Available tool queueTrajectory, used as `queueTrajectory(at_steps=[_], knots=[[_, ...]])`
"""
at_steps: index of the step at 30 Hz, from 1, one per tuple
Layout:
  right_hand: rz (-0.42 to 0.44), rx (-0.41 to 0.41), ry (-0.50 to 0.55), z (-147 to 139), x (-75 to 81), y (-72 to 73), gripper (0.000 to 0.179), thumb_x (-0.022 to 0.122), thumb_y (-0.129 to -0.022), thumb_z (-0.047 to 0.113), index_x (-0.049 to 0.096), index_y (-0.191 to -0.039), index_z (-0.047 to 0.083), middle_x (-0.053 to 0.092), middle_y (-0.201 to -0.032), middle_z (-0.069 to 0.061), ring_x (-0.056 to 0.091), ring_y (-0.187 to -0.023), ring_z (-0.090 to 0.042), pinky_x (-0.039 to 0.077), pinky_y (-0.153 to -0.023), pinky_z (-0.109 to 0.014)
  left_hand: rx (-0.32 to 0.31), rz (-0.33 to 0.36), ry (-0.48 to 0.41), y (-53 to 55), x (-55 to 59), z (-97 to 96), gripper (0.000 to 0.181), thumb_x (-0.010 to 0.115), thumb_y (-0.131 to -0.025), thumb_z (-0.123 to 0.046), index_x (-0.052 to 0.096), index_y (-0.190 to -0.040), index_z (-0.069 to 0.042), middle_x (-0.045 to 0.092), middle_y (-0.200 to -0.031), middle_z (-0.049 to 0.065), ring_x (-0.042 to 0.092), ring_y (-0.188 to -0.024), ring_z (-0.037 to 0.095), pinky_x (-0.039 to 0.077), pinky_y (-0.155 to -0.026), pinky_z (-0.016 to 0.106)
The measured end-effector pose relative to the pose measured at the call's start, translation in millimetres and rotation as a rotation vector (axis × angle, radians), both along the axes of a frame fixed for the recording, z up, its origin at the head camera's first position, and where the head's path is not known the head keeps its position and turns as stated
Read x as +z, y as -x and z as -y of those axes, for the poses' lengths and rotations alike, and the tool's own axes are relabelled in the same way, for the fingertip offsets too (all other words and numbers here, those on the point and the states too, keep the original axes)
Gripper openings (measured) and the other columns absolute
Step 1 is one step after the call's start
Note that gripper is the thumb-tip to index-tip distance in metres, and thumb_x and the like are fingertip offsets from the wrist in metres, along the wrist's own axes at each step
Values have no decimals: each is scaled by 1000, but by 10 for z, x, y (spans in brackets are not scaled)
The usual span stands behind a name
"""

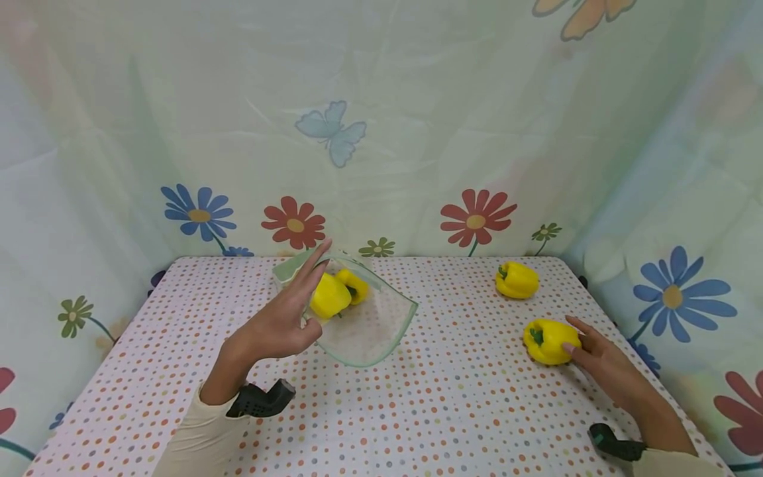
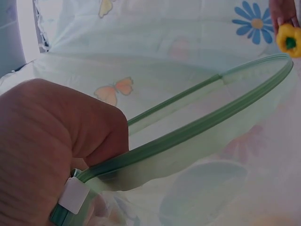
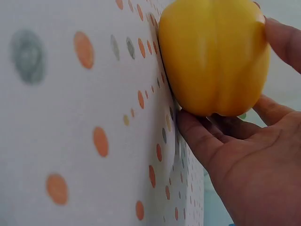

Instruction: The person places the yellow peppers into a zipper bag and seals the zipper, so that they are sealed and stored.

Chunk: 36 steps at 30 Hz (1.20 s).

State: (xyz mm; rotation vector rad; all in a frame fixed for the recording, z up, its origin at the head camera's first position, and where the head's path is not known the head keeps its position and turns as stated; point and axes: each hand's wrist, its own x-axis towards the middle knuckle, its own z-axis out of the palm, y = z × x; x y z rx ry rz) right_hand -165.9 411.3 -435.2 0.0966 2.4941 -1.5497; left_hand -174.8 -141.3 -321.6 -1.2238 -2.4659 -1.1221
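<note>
My left hand (image 1: 280,324) pinches the green-edged rim of a clear bag (image 1: 372,348), whose mouth gapes toward me. Close up in the left wrist view, the curled fingers of the left hand (image 2: 61,127) are at the bag's green rim (image 2: 188,129); the fingertips are hidden. Inside the bag lie two yellow bell peppers, one (image 1: 330,297) in front of the other (image 1: 353,286). On the right, my right hand (image 1: 614,371) grips another yellow bell pepper (image 1: 548,342). Thumb and fingers wrap this pepper (image 3: 214,56) in the right wrist view, close against the tabletop.
One more yellow bell pepper (image 1: 517,280) lies near the table's back right corner. A dotted cloth covers the table (image 1: 417,411). Curtains (image 1: 405,132) with printed flowers and butterflies hang behind it and along both sides.
</note>
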Motion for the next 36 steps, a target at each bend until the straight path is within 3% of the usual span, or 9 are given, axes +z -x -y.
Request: queueTrajectory(at_steps=[6, 14, 19, 25, 28, 31, 36], knots=[[-14, -5, -64, -9, -16, -11, 91, 58, -95, 41, 0, -156, 5, 5, -153, -37, 17, -135, -56, 24, -101, -66, -5, -9, -8, 13, 3, -1, 86, 49, -78, 5, 10, -155, 1, -5, -163, 2, 3, -148, 23, 40, -99, 48], [3, -63, -212, 37, 6, -10, 98, 58, -91, 54, 10, -153, -4, 14, -151, -37, 22, -134, -56, 30, -100, -65, -18, -2, -5, 33, -5, -19, 89, 49, -79, 3, 6, -156, -5, -7, -163, -1, 2, -148, 20, 36, -103, 50], [-51, -77, -279, 160, 104, -2, 98, 55, -90, 59, 14, -152, -6, 22, -148, -38, 31, -130, -55, 35, -98, -63, 0, -1, 2, 12, -5, 4, 89, 49, -78, 3, 6, -156, -4, -7, -163, 1, 3, -148, 22, 37, -102, 51], [-105, -89, -271, 371, 255, -29, 94, 56, -90, 56, 17, -153, -3, 25, -149, -35, 33, -130, -54, 38, -96, -61, -3, -8, 3, 6, -5, 19, 90, 50, -78, 5, 6, -156, -3, -7, -163, 1, 2, -148, 21, 37, -102, 50], [-186, -73, -286, 447, 328, -55, 85, 57, -93, 49, 22, -152, -2, 30, -148, -34, 36, -128, -54, 42, -94, -54, -7, -9, 2, 10, 6, 7, 91, 50, -78, 5, 4, -156, -6, -7, -163, 0, 3, -148, 22, 36, -104, 50], [-295, -53, -286, 545, 412, -80, 76, 59, -95, 39, 28, -151, -2, 34, -146, -33, 40, -126, -53, 49, -88, -36, -6, -13, -1, 7, 11, 4, 91, 50, -77, 5, 5, -156, -4, -7, -163, 1, 4, -147, 23, 36, -103, 52], [-385, -24, -238, 786, 544, -102, 72, 62, -94, 33, 30, -150, 0, 36, -146, -30, 42, -126, -52, 47, -83, -20, 4, -21, 10, 5, 4, 12, 89, 51, -77, 5, 8, -154, 1, -7, -163, 2, 4, -147, 23, 37, -103, 52]])
